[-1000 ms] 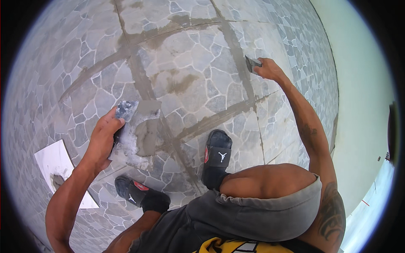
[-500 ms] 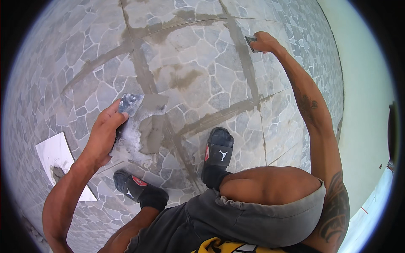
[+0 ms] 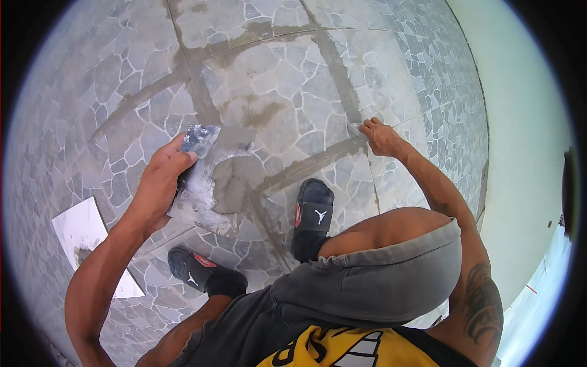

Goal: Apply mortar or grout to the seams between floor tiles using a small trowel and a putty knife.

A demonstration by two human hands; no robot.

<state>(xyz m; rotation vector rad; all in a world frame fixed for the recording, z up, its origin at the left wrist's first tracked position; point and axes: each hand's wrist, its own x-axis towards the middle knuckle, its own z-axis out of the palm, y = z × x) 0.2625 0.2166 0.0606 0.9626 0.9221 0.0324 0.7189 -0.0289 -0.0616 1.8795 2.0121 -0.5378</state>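
Observation:
My left hand (image 3: 162,178) grips the edge of a flat board (image 3: 197,200), smeared white and holding a mound of grey grout (image 3: 232,185). Its thumb lies on top, near a bluish, dirty patch at the far corner. At the right, my right hand (image 3: 380,138) is closed round a small flat scraper (image 3: 354,129), most of it hidden by the fingers. The scraper's edge is at the floor where two grout-smeared joints meet. One wide grey grout band (image 3: 342,79) runs away from it, and another grout band (image 3: 312,163) runs toward the lower left.
Stone-patterned tiles (image 3: 275,79) cover the floor. A white marbled tile piece (image 3: 85,229) with a grout smear lies at the left. My sandalled feet (image 3: 315,211) stand close to the board. A pale wall (image 3: 513,153) rises along the right.
My right hand has come nearer along the joint with the scraper, from the far end to the crossing. The board in my left hand has shifted slightly right and away.

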